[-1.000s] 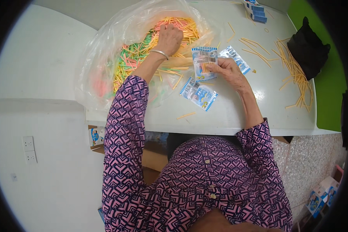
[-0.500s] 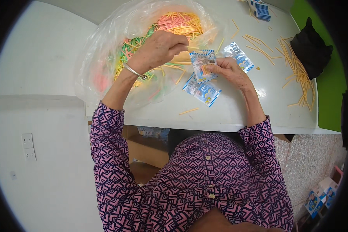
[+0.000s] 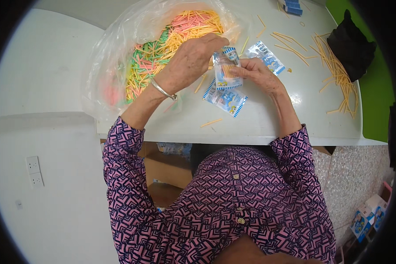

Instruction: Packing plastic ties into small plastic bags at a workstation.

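Note:
My right hand pinches the side of a small clear packet with blue-and-white print and striped edges. Thin yellow-orange sticks show inside the packet, which stands nearly upright above the table. At its top edge are the closed fingertips of my left hand; whatever they pinch is hidden. Below the held packet lies another blue-and-white packet. A third printed packet rests just beyond my right hand. Left of my hands, a large clear plastic bag gapes around a heap of pink, yellow and green sticks.
Loose yellow sticks lie at the table's right, beside a black cloth-like bundle and a green panel. A stack of blue striped packets sits at the far edge. One short stick lies near the front edge.
My left hand has moved right to the packet's top edge; the yellow stick seen at its fingertips before is now out of sight. The packet has turned more upright in my right hand.

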A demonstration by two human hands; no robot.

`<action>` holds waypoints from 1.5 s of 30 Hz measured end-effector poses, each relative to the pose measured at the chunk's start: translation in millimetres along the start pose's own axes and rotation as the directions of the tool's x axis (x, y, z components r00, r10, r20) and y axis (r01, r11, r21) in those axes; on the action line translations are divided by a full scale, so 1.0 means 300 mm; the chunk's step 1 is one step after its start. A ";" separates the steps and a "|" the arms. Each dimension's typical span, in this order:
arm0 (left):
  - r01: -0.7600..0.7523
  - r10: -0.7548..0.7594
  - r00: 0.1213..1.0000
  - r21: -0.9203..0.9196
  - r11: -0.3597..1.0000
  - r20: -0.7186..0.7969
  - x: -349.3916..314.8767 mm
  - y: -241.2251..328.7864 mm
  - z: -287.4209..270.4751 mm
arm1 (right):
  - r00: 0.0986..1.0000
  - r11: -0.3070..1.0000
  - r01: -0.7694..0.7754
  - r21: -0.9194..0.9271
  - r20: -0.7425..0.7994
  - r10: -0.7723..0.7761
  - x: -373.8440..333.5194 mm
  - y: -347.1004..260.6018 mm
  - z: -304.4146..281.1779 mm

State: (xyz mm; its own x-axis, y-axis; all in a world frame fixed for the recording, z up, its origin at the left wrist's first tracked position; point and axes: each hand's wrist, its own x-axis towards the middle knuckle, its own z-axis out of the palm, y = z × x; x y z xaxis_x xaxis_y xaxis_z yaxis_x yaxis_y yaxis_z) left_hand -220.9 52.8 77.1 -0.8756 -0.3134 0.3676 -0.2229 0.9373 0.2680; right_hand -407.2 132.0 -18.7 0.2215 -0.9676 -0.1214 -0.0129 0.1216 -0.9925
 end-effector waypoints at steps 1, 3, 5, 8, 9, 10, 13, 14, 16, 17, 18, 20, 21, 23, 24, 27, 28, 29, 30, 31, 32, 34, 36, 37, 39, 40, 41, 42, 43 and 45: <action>0.025 -0.027 0.998 -0.025 0.999 -0.051 -0.002 0.003 0.007 | 1.000 0.999 0.031 0.035 -0.004 -0.030 0.002 0.008 -0.002; -0.018 0.019 0.997 0.016 1.000 -0.073 0.006 0.007 0.012 | 0.998 0.996 0.060 0.070 -0.007 -0.060 0.001 0.014 0.000; -0.058 0.063 0.994 0.059 0.997 -0.093 0.012 0.006 0.018 | 0.997 0.992 0.078 0.096 -0.018 -0.076 -0.002 0.013 0.007; -0.029 0.027 0.999 -0.040 0.999 -0.048 0.008 -0.005 0.028 | 0.999 0.992 0.048 0.118 -0.002 -0.049 -0.004 -0.003 0.017; -0.035 0.033 0.998 -0.036 0.999 -0.044 0.007 -0.009 0.036 | 0.999 0.992 0.049 0.117 -0.003 -0.049 -0.005 0.002 0.013; -0.040 0.039 0.998 -0.032 0.999 -0.040 0.004 -0.011 0.045 | 0.998 0.988 0.069 0.140 -0.006 -0.069 -0.002 0.014 0.006; 0.008 -0.030 0.971 -0.094 0.996 -0.235 -0.008 -0.005 0.082 | 0.996 0.988 0.079 0.130 -0.040 -0.075 0.018 0.052 -0.020; 0.006 -0.028 0.972 -0.095 0.995 -0.234 -0.016 -0.002 0.086 | 0.996 0.993 0.069 0.097 -0.068 -0.062 0.023 0.064 -0.028; 0.336 -0.356 0.934 -0.390 0.857 0.021 -0.034 0.021 0.078 | 0.993 0.989 0.089 0.116 -0.091 -0.079 0.015 0.041 -0.009; 0.337 -0.356 0.934 -0.391 0.857 0.023 -0.034 0.026 0.079 | 0.989 0.985 0.110 0.132 -0.115 -0.095 0.011 0.034 -0.002; 0.329 -0.341 0.939 -0.375 0.867 0.037 -0.033 0.033 0.078 | 0.989 0.985 0.110 0.132 -0.115 -0.095 0.011 0.035 -0.003; 0.319 -0.324 0.945 -0.362 0.876 0.051 -0.025 0.040 0.086 | 0.991 0.982 0.104 0.156 -0.099 -0.089 0.008 0.037 -0.008; 0.332 -0.362 0.932 -0.426 0.841 0.011 -0.019 0.040 0.092 | 0.991 0.982 0.105 0.156 -0.098 -0.090 0.006 0.033 -0.005; 0.340 -0.403 0.915 -0.489 0.803 -0.026 -0.015 0.037 0.103 | 0.987 0.981 0.127 0.145 -0.119 -0.110 0.000 0.025 0.006; 0.295 -0.360 0.931 -0.452 0.842 -0.063 -0.014 0.035 0.113 | 0.986 0.981 0.127 0.145 -0.123 -0.110 -0.002 0.027 -0.002; 0.209 -0.272 0.955 -0.375 0.903 -0.122 -0.020 0.029 0.143 | 0.993 0.997 0.068 0.043 -0.095 -0.064 -0.005 0.036 -0.023; 0.169 -0.228 0.963 -0.335 0.927 -0.147 -0.023 0.030 0.151 | 0.993 0.997 0.070 0.029 -0.099 -0.067 -0.009 0.034 -0.024; 0.170 -0.229 0.963 -0.339 0.925 -0.144 -0.027 0.029 0.155 | 0.992 0.997 0.072 0.015 -0.103 -0.070 -0.014 0.033 -0.026; 0.228 -0.273 0.957 -0.327 0.917 -0.100 -0.026 0.032 0.149 | 0.992 0.997 0.071 0.015 -0.103 -0.069 -0.015 0.028 -0.035; 0.284 -0.317 0.947 -0.312 0.906 -0.057 -0.026 0.034 0.147 | 0.996 1.000 0.027 0.012 -0.080 -0.026 -0.017 0.022 -0.049; 0.286 -0.318 0.946 -0.314 0.905 -0.056 -0.024 0.032 0.155 | 0.998 1.000 -0.017 0.008 -0.057 0.018 -0.021 0.015 -0.059; 0.318 -0.411 0.905 -0.470 0.824 -0.108 -0.029 0.014 0.182 | 0.980 0.996 0.080 -0.042 -0.177 -0.086 -0.031 -0.015 -0.052; 0.337 -0.479 0.870 -0.571 0.749 -0.115 -0.018 -0.015 0.222 | 0.917 0.990 0.099 -0.105 -0.376 -0.132 -0.028 -0.021 -0.070; 0.340 -0.540 0.834 -0.664 0.666 -0.115 -0.017 -0.022 0.237 | 0.918 0.990 0.096 -0.105 -0.375 -0.129 -0.028 -0.017 -0.076; 0.367 -0.529 0.839 -0.585 0.723 -0.128 -0.045 -0.009 0.254 | 0.757 0.963 0.165 -0.215 -0.599 -0.263 -0.030 -0.008 -0.088; 0.390 -0.514 0.846 -0.497 0.775 -0.139 -0.059 0.007 0.258 | 0.744 0.953 0.200 -0.230 -0.597 -0.300 -0.027 0.002 -0.101; 0.393 -0.517 0.845 -0.500 0.772 -0.134 -0.084 0.017 0.256 | 0.745 0.954 0.195 -0.227 -0.598 -0.295 -0.027 0.012 -0.102; 0.373 -0.424 0.903 -0.361 0.855 -0.073 -0.116 0.021 0.247 | 0.736 0.953 0.211 -0.219 -0.605 -0.302 -0.027 0.012 -0.098; 0.330 -0.338 0.941 -0.216 0.919 0.002 -0.150 0.028 0.240 | 0.730 0.950 0.230 -0.209 -0.609 -0.311 -0.021 0.010 -0.087; 0.259 -0.258 0.966 -0.086 0.962 0.023 -0.208 0.060 0.241 | 0.774 0.957 0.231 -0.177 -0.562 -0.290 -0.016 0.001 -0.074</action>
State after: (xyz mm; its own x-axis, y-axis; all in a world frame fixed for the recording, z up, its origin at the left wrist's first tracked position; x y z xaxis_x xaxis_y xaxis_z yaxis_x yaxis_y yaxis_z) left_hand -201.2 100.2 -5.6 -0.7978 -0.5413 0.2655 -0.4047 0.8072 0.4296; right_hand -429.9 131.8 -18.8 -0.3727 -0.9091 0.1861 -0.1337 -0.1459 -0.9802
